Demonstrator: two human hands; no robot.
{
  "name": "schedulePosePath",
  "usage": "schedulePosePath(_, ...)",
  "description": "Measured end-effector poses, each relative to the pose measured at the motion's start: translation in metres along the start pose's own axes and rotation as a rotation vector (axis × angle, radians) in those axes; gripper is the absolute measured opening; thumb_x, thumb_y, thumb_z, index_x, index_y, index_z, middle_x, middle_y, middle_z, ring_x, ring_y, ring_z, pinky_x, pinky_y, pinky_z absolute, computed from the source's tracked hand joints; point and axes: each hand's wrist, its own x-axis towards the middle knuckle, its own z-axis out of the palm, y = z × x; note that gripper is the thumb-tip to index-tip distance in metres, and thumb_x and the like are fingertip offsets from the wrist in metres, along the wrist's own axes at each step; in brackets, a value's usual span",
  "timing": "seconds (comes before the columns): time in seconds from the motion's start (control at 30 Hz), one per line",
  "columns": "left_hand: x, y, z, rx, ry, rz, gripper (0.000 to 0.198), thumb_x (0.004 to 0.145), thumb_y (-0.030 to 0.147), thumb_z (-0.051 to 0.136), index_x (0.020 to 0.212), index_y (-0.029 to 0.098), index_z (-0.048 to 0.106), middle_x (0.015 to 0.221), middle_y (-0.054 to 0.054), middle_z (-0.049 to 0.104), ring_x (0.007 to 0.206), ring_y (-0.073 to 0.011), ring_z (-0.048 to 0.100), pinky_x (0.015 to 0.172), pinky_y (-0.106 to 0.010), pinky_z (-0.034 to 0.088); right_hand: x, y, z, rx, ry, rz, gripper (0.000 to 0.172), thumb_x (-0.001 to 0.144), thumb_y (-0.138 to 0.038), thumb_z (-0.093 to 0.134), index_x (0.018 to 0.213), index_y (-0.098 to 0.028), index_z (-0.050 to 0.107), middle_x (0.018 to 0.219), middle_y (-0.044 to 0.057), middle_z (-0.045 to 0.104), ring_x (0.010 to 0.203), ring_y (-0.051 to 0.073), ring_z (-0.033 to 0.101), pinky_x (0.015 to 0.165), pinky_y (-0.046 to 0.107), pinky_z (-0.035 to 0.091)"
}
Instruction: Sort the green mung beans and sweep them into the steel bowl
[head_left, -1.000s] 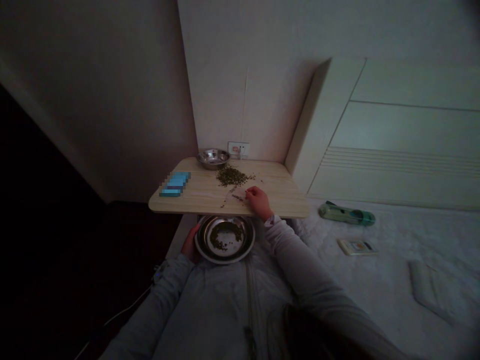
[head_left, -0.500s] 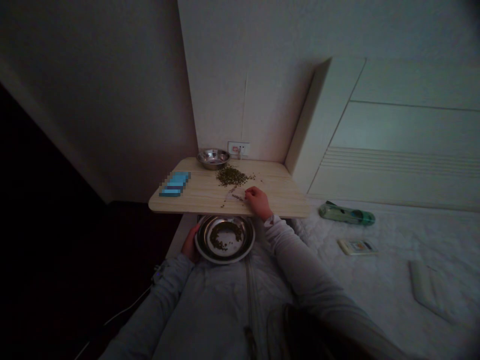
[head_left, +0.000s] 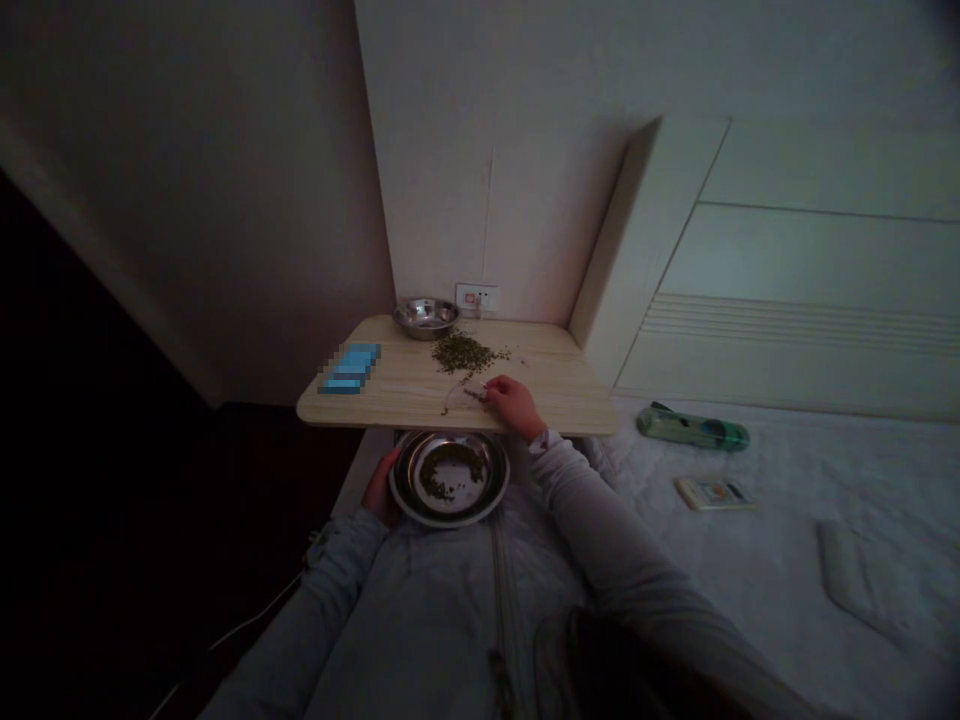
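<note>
our left hand [head_left: 382, 490] clasps the bowl [head_left: 471, 492] by its side, at the counter's [head_left: 397, 385] near edge; we should keep it level. our right hand [head_left: 514, 405] curls over stray beans [head_left: 472, 394] near the pile [head_left: 463, 352]; we cannot tell if its grip pinches any. light touches suit.

left hand [head_left: 381, 490] holds a steel bowl [head_left: 451, 519] at the near edge of the table [head_left: 397, 390], right hand [head_left: 516, 405] beside scattered grains [head_left: 474, 395].

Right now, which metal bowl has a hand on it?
The nearer bowl, containing green grains: your left hand holds its side. The farther bowl stands on the tabletop, untouched.
</note>
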Motion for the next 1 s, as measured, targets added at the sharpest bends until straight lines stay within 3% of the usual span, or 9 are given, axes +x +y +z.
schedulePosePath(0.53,-0.0003,0.0004,0.0003,-0.013,0.044,-0.013,0.026,0.071,0.028,0.043,0.074,0.013,0.064,0.072,-0.005,0.068,0.086,-0.0192,0.058,0.083,-0.028,0.040,-0.0005,-0.0011,-0.0008,-0.009,-0.028,-0.004,0.021,0.067,-0.031,0.043,0.074,-0.017,0.058,0.064,0.000,0.060,0.060,0.010,0.051,0.058,0.022,0.037)
schedulePosePath(1.0,0.0010,0.0009,0.0000,-0.012,-0.003,-0.014,0.027,0.072,0.027,0.041,0.076,0.013,0.064,0.074,-0.006,0.068,0.089,-0.0201,0.056,0.085,-0.031,0.038,-0.0014,-0.0026,-0.0017,0.013,-0.033,0.008,0.021,0.067,-0.029,0.043,0.074,-0.017,0.058,0.065,0.000,0.060,0.060,0.009,0.052,0.060,0.022,0.038)
